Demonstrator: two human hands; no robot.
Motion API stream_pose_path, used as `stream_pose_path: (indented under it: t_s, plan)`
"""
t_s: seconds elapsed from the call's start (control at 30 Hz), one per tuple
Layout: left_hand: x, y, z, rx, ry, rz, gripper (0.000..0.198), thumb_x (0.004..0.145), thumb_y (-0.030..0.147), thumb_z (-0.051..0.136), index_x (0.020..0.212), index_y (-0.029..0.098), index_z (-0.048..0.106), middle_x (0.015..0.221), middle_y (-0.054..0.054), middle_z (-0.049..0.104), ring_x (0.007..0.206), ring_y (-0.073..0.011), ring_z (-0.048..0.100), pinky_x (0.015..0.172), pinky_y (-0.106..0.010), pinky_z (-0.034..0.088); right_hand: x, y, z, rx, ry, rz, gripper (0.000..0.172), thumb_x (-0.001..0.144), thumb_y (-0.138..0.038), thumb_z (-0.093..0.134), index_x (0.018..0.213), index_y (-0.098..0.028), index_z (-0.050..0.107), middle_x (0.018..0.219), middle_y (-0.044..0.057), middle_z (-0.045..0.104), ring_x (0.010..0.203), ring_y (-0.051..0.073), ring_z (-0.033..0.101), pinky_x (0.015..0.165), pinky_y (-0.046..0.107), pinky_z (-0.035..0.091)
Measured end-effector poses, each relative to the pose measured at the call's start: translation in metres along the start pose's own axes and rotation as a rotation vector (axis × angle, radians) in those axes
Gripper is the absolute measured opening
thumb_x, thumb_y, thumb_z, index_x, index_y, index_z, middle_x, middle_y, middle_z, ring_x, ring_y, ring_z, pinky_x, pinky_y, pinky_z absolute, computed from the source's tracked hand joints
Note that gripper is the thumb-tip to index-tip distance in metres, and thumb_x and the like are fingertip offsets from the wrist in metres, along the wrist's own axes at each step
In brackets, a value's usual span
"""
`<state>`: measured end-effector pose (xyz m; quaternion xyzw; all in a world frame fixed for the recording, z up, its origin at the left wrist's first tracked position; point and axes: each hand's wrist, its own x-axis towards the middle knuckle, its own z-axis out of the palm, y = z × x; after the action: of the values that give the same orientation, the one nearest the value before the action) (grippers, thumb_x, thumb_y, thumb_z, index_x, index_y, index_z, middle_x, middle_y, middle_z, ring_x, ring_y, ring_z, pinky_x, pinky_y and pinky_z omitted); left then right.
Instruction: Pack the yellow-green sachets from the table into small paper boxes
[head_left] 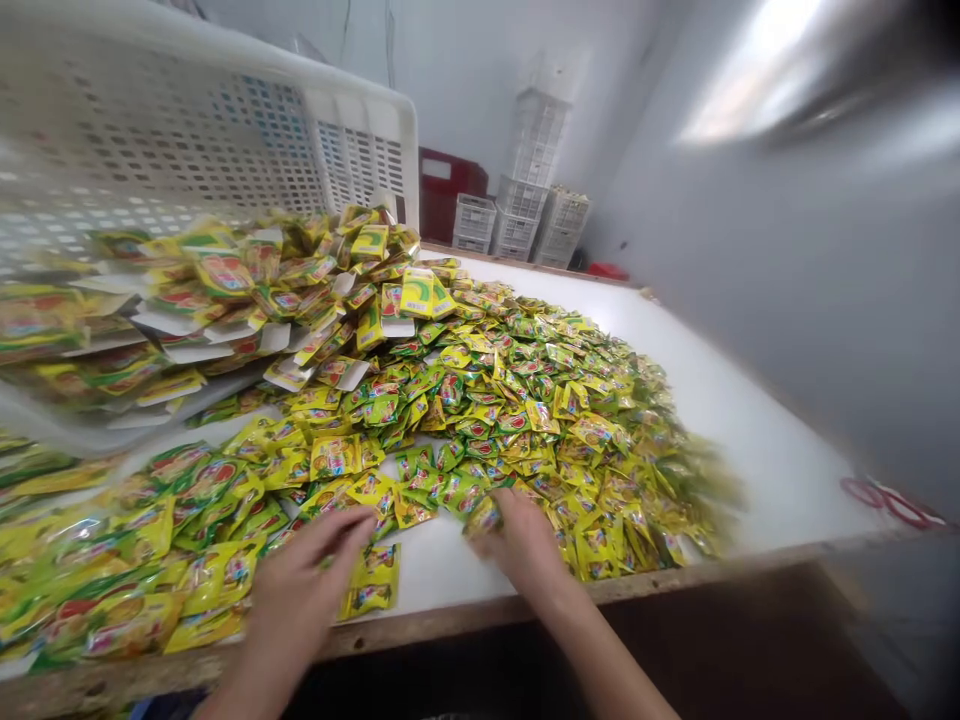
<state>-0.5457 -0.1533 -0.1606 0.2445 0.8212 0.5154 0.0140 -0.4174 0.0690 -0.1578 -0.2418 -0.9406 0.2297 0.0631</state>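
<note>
Small glossy yellow and green candy packets [517,420] with fruit pictures lie in a broad heap on the white table. My right hand [529,550] is at the heap's near edge, its thumb and fingers closed on a yellow packet [484,515], blurred by motion. My left hand [307,575] hovers left of it with fingers curled together. Whatever it may hold is hidden. Just beside and under its fingertips lies a pair of yellow packets [375,580] on a bare strip of table.
At left a tipped white plastic crate [367,110] spills open yellow cardboard boxes [225,275] onto the table. Red-handled scissors [892,503] lie near the right corner. Stacked crates [517,215] and a dark red container [446,190] stand beyond the far edge. A wooden edge [645,588] runs along the front.
</note>
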Motion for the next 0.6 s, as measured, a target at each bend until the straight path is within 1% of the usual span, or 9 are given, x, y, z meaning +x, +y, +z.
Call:
stream_pose_path:
  t_s: [0.07, 0.1, 0.13, 0.2, 0.3, 0.4, 0.47, 0.53, 0.6]
  plan:
    - [0.023, 0.017, 0.037, 0.166, -0.214, 0.061, 0.02, 0.088, 0.029, 0.057, 0.104, 0.023, 0.068, 0.101, -0.004, 0.07, 0.09, -0.0188, 0.065, 0.081, -0.029, 0.051, -0.001, 0.003, 0.002, 0.065, 0.026, -0.018, 0.027, 0.069, -0.024, 0.078, 0.092, -0.021, 0.065, 0.089, 0.002, 0.062, 0.082, 0.02, 0.059, 0.07, 0.027, 0.04]
    - [0.034, 0.025, 0.055, 0.228, -0.289, 0.082, 0.02, 0.087, 0.026, 0.057, 0.104, 0.021, 0.067, 0.102, -0.006, 0.069, 0.091, -0.0208, 0.064, 0.081, -0.031, 0.05, -0.003, 0.005, 0.003, 0.115, 0.047, -0.027, 0.017, 0.07, -0.023, 0.076, 0.082, -0.02, 0.064, 0.084, 0.0, 0.061, 0.078, 0.018, 0.057, 0.068, 0.025, 0.039]
    - [0.043, 0.032, 0.07, 0.274, -0.32, 0.091, 0.019, 0.084, 0.023, 0.059, 0.101, 0.018, 0.066, 0.101, -0.009, 0.067, 0.091, -0.0234, 0.063, 0.08, -0.034, 0.049, -0.005, 0.007, 0.004, 0.177, 0.068, -0.033, 0.013, 0.072, -0.023, 0.074, 0.073, -0.019, 0.061, 0.079, 0.0, 0.059, 0.075, 0.016, 0.056, 0.066, 0.024, 0.038]
    - [0.054, 0.04, 0.09, 0.323, -0.317, 0.09, 0.015, 0.074, 0.018, 0.067, 0.089, 0.016, 0.065, 0.096, -0.011, 0.064, 0.092, -0.028, 0.06, 0.078, -0.038, 0.046, -0.009, 0.01, 0.003, 0.348, 0.098, -0.019, 0.019, 0.077, -0.026, 0.068, 0.063, -0.018, 0.057, 0.069, -0.002, 0.056, 0.067, 0.014, 0.052, 0.061, 0.023, 0.037]
    - [0.054, 0.039, 0.093, 0.334, -0.324, 0.109, 0.015, 0.068, 0.014, 0.07, 0.078, 0.018, 0.06, 0.091, -0.008, 0.061, 0.093, -0.0286, 0.057, 0.079, -0.038, 0.043, -0.009, 0.011, 0.002, 0.647, 0.09, 0.066, 0.025, 0.079, -0.037, 0.065, 0.066, -0.018, 0.056, 0.059, -0.004, 0.051, 0.056, 0.012, 0.047, 0.053, 0.022, 0.035]
    - [0.042, 0.03, 0.086, 0.286, -0.332, 0.118, 0.011, 0.072, 0.012, 0.063, 0.073, 0.02, 0.055, 0.086, -0.004, 0.06, 0.089, -0.0237, 0.057, 0.077, -0.033, 0.042, 0.0, 0.003, 0.008, 0.827, 0.049, 0.187, 0.028, 0.079, -0.043, 0.063, 0.07, -0.019, 0.053, 0.052, -0.007, 0.044, 0.044, 0.009, 0.039, 0.043, 0.021, 0.031]
    - [0.034, 0.023, 0.082, 0.245, -0.327, 0.089, 0.012, 0.075, 0.009, 0.055, 0.075, 0.021, 0.053, 0.079, -0.001, 0.06, 0.078, -0.0189, 0.058, 0.071, -0.029, 0.043, 0.01, -0.004, 0.017, 0.79, 0.036, 0.235, 0.027, 0.08, -0.043, 0.06, 0.07, -0.019, 0.051, 0.049, -0.009, 0.04, 0.039, 0.008, 0.036, 0.04, 0.02, 0.029]
    - [0.027, 0.018, 0.081, 0.216, -0.305, 0.043, 0.018, 0.075, 0.004, 0.049, 0.081, 0.021, 0.053, 0.077, 0.001, 0.06, 0.07, -0.0156, 0.057, 0.065, -0.026, 0.043, 0.017, -0.01, 0.026, 0.699, 0.041, 0.241, 0.024, 0.079, -0.039, 0.061, 0.068, -0.019, 0.05, 0.048, -0.009, 0.04, 0.038, 0.009, 0.038, 0.039, 0.02, 0.028]
    - [0.023, 0.014, 0.082, 0.2, -0.281, 0.008, 0.024, 0.075, 0.002, 0.045, 0.087, 0.021, 0.053, 0.082, 0.0, 0.062, 0.07, -0.0147, 0.058, 0.066, -0.025, 0.043, 0.022, -0.012, 0.033, 0.634, 0.06, 0.233, 0.021, 0.076, -0.034, 0.062, 0.066, -0.019, 0.051, 0.049, -0.007, 0.042, 0.041, 0.01, 0.041, 0.04, 0.021, 0.028]
